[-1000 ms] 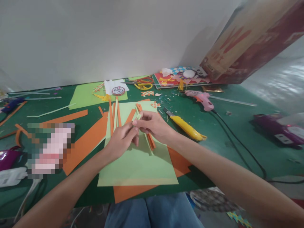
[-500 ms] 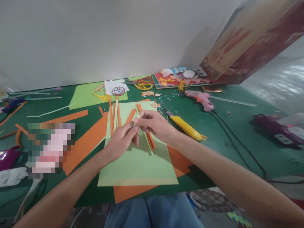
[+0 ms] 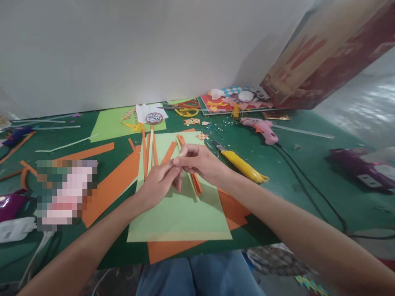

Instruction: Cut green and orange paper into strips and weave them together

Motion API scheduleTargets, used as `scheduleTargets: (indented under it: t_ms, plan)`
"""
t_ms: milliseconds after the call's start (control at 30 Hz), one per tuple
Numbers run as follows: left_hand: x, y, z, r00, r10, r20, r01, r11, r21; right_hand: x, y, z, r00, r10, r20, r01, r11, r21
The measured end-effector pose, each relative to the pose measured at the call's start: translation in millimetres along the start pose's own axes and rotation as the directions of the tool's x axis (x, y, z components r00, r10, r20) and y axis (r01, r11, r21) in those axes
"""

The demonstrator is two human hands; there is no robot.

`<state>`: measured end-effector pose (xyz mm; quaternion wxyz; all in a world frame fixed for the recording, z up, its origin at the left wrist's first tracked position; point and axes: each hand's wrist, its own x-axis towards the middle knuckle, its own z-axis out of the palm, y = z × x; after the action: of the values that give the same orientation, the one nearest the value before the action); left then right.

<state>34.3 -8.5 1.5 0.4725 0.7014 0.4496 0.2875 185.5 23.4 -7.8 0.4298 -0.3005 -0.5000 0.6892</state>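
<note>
Over a pale green paper sheet, my left hand and my right hand meet, both closed, their fingertips pinched together on a thin pale green paper strip. Most of that strip is hidden by the fingers. Beneath the right hand, folded orange paper strips lie beside a pale green strip on the sheet. More orange strips and a pale green strip lie to the left of the hands.
Right of the sheet lie a yellow utility knife and a pink glue gun with a black cord. Yellow-handled scissors lie at the back. Orange paper spreads leftward, near a blurred-out object. A large box leans at back right.
My right fingertips have shifted slightly and closed over the small pale green bit that showed between the hands. Everything else stays in place.
</note>
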Motion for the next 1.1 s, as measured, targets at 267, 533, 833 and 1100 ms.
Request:
scheduleTargets:
  t_ms: [267,533,833,1100]
  plan:
    - [-0.8,1.1,-1.5,1.0,0.005,0.017,-0.005,1.0,0.029,-0.7,-3.9,-0.3,1.0,-0.003,-0.006,0.003,1.0,-0.021]
    - [-0.9,-0.5,-0.8,1.0,-0.011,0.021,0.011,1.0,-0.002,0.4,-5.3,-3.1,0.999,-0.034,0.013,0.035,0.998,-0.06]
    - [-1.5,0.1,-1.0,0.999,-0.02,0.03,0.019,0.999,0.027,1.1,-6.0,-3.4,0.997,-0.074,-0.021,0.072,0.993,-0.093]
    - [-2.2,-0.1,-0.7,1.0,-0.001,0.023,0.001,1.0,-0.014,-0.4,-5.0,-1.9,0.999,-0.054,-0.005,0.052,0.978,-0.202]
